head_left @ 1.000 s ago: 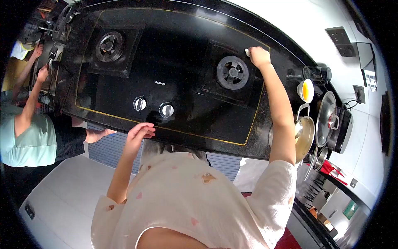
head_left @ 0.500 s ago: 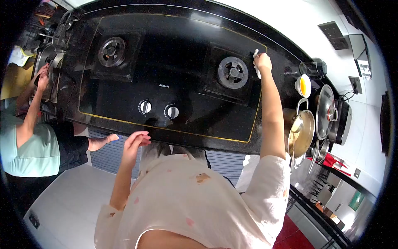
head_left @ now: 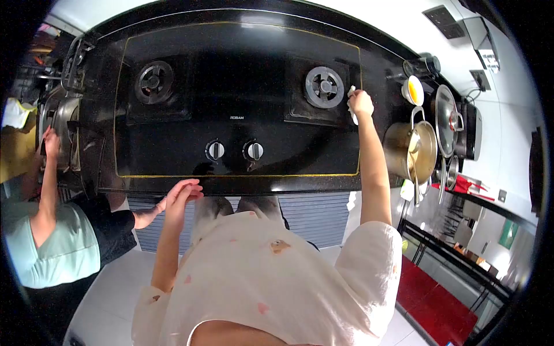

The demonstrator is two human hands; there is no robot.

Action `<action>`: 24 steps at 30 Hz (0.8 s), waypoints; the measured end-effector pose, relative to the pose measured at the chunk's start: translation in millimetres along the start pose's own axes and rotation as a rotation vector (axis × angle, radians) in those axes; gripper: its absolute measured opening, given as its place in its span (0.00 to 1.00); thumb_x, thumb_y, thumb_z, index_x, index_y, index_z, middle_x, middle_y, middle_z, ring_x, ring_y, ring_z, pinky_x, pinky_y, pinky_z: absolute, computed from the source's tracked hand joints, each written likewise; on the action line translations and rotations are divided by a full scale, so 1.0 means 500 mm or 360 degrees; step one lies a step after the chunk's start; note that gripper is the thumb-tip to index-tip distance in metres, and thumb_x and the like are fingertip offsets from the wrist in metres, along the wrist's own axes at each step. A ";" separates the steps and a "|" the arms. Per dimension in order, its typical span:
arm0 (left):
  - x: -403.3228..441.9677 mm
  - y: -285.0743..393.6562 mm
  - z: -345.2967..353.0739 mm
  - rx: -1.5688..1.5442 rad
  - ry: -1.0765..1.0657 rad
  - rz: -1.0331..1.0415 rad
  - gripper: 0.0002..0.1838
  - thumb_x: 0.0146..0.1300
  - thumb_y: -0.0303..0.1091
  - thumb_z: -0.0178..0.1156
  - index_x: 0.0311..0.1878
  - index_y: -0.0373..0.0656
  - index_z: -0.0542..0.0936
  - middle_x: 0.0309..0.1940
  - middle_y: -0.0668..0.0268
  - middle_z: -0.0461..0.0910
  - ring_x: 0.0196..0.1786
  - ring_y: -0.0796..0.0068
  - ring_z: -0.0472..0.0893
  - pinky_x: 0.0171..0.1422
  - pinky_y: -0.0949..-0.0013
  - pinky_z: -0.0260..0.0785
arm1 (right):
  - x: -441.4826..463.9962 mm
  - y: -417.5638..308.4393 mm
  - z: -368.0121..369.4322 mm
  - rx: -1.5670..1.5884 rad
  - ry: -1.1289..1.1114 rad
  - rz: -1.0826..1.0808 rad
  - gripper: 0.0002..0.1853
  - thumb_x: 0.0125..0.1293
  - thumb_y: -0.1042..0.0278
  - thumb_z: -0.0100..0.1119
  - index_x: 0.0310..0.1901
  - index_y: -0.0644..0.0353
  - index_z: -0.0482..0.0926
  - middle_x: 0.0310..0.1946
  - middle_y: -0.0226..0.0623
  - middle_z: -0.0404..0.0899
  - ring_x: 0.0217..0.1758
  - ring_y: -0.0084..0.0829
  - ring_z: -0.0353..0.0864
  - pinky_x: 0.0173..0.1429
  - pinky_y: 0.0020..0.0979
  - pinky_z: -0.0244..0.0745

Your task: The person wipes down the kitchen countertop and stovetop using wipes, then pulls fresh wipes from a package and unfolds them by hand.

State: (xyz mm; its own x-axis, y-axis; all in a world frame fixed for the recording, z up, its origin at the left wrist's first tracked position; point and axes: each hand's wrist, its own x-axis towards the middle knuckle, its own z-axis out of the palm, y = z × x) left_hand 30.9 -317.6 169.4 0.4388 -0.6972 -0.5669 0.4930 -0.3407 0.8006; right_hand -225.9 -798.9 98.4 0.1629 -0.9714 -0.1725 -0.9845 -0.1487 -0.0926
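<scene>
My right hand (head_left: 362,104) is closed on a crumpled white cloth (head_left: 352,115), pressed to the black glass gas stove (head_left: 231,75) beside its right burner (head_left: 325,87). Most of the cloth is under my fingers, and whether it is fabric or paper I cannot tell. A yellow line runs round the stove's edge, just by that hand. My left hand (head_left: 183,192) hovers at the counter's front edge, fingers loosely stretched and holding nothing. Two control knobs (head_left: 254,151) stand behind it on the stove, and the left burner (head_left: 154,82) is farther back.
On the right are a bowl with yellow liquid (head_left: 412,90), a steel pot (head_left: 398,151) with a ladle in it, a glass lid (head_left: 445,121) and a dark glass jar (head_left: 427,66). At the left, another person (head_left: 63,245) works over a sink (head_left: 68,130).
My right hand has slid the cloth nearer to me along the stove's right edge. The view has turned slightly. My left hand stays at the front edge.
</scene>
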 end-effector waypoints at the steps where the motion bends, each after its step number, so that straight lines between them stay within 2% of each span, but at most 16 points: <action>1: 0.003 0.002 -0.008 0.0011 -0.0035 -0.0007 0.12 0.62 0.34 0.46 0.45 0.38 0.73 0.36 0.63 0.76 0.37 0.75 0.76 0.44 0.73 0.67 | -0.025 0.012 0.006 -0.0016 0.0021 -0.0013 0.11 0.52 0.63 0.50 0.36 0.52 0.79 0.33 0.44 0.78 0.39 0.42 0.78 0.43 0.38 0.72; 3: 0.012 0.002 -0.023 0.0033 -0.0103 -0.0018 0.13 0.62 0.34 0.46 0.45 0.38 0.73 0.36 0.63 0.76 0.37 0.75 0.76 0.44 0.73 0.67 | -0.074 0.034 0.018 -0.0078 0.0049 -0.0024 0.11 0.55 0.61 0.48 0.34 0.53 0.79 0.31 0.45 0.78 0.37 0.43 0.78 0.41 0.39 0.72; 7: 0.024 0.005 -0.046 0.0029 -0.0229 -0.0038 0.12 0.63 0.34 0.46 0.44 0.39 0.73 0.35 0.63 0.76 0.37 0.75 0.76 0.44 0.73 0.67 | -0.178 0.061 0.031 -0.0067 0.0097 0.0057 0.10 0.55 0.62 0.48 0.34 0.54 0.78 0.29 0.44 0.78 0.35 0.43 0.78 0.39 0.40 0.73; 11: 0.036 0.026 -0.056 0.0101 -0.0275 -0.0040 0.12 0.63 0.33 0.46 0.44 0.39 0.74 0.35 0.63 0.77 0.37 0.73 0.77 0.43 0.72 0.68 | -0.239 0.070 0.079 0.0178 0.0322 0.0184 0.11 0.53 0.61 0.50 0.33 0.56 0.79 0.28 0.47 0.78 0.34 0.46 0.78 0.40 0.40 0.72; 12: 0.038 0.028 -0.060 0.0125 -0.0277 -0.0025 0.12 0.62 0.33 0.46 0.44 0.39 0.74 0.34 0.63 0.77 0.36 0.72 0.77 0.43 0.71 0.69 | -0.250 0.056 0.081 0.0284 0.0338 0.0310 0.11 0.53 0.61 0.51 0.33 0.57 0.78 0.28 0.47 0.77 0.33 0.46 0.77 0.39 0.40 0.71; 15: 0.045 0.036 -0.072 0.0122 -0.0295 -0.0043 0.12 0.63 0.33 0.45 0.44 0.39 0.74 0.34 0.64 0.77 0.36 0.73 0.77 0.43 0.72 0.69 | -0.269 0.012 0.095 0.0418 0.0592 0.0379 0.10 0.54 0.62 0.52 0.31 0.57 0.78 0.27 0.46 0.77 0.32 0.46 0.77 0.37 0.39 0.71; 17: 0.051 0.044 -0.078 0.0151 -0.0309 -0.0044 0.12 0.63 0.33 0.45 0.43 0.39 0.74 0.34 0.64 0.77 0.36 0.73 0.77 0.43 0.72 0.68 | -0.268 -0.017 0.101 0.0368 0.0608 0.0365 0.10 0.54 0.62 0.52 0.30 0.57 0.78 0.27 0.45 0.77 0.32 0.45 0.77 0.37 0.39 0.71; 19: 0.054 0.052 -0.082 0.0172 -0.0310 -0.0050 0.12 0.63 0.33 0.44 0.43 0.39 0.74 0.34 0.64 0.77 0.37 0.73 0.77 0.44 0.72 0.68 | -0.277 -0.032 0.107 0.0333 0.0684 0.0326 0.07 0.52 0.66 0.52 0.28 0.57 0.78 0.26 0.43 0.77 0.30 0.43 0.77 0.35 0.38 0.72; 21: 0.052 0.058 -0.088 0.0183 -0.0288 -0.0067 0.12 0.63 0.33 0.44 0.43 0.39 0.74 0.34 0.64 0.77 0.37 0.74 0.77 0.44 0.72 0.68 | -0.287 -0.051 0.110 0.0338 0.0642 0.0260 0.07 0.52 0.67 0.52 0.29 0.57 0.78 0.27 0.42 0.77 0.32 0.42 0.77 0.37 0.37 0.72; 23: 0.057 0.050 -0.099 0.0180 -0.0319 -0.0069 0.12 0.63 0.33 0.44 0.43 0.39 0.74 0.34 0.64 0.77 0.37 0.74 0.77 0.44 0.72 0.68 | -0.298 -0.074 0.127 0.0269 0.0596 0.0155 0.07 0.52 0.67 0.52 0.31 0.58 0.77 0.30 0.41 0.77 0.36 0.41 0.76 0.40 0.36 0.72; 24: 0.060 0.047 -0.104 0.0179 -0.0337 -0.0070 0.12 0.63 0.33 0.45 0.43 0.39 0.74 0.34 0.63 0.77 0.37 0.74 0.77 0.44 0.72 0.68 | -0.308 -0.086 0.138 0.0279 0.0726 -0.0009 0.06 0.51 0.69 0.52 0.30 0.59 0.77 0.29 0.40 0.77 0.35 0.41 0.76 0.40 0.35 0.72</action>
State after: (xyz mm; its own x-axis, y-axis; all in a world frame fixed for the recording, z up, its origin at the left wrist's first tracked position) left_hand 94.7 -313.6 161.2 0.2458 -0.7928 -0.5577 0.4163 -0.4332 0.7994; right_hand -204.3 -630.1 61.5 0.0846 -0.9585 0.2723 -0.9516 -0.1588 -0.2631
